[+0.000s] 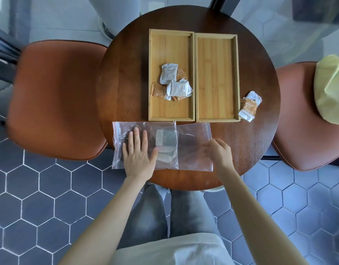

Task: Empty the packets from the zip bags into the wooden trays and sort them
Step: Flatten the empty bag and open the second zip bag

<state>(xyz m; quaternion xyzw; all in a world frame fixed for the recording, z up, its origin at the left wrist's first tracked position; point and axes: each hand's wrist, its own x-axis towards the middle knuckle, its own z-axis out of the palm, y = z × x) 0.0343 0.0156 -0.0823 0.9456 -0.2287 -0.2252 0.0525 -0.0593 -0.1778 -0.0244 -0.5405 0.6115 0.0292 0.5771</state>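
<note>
On the counter point(122, 77) I see two wooden trays side by side, touching. The left tray point(155, 73) holds a heap of packets point(172, 84); the right tray point(235, 77) holds none. Just right of it, more packets point(249, 106) lie on the counter. Nearer me, two zip bags overlap: the left bag point(126, 131), with packets inside, lies over the right bag point(193, 134). A chair point(55, 98) stands on either side.
</note>
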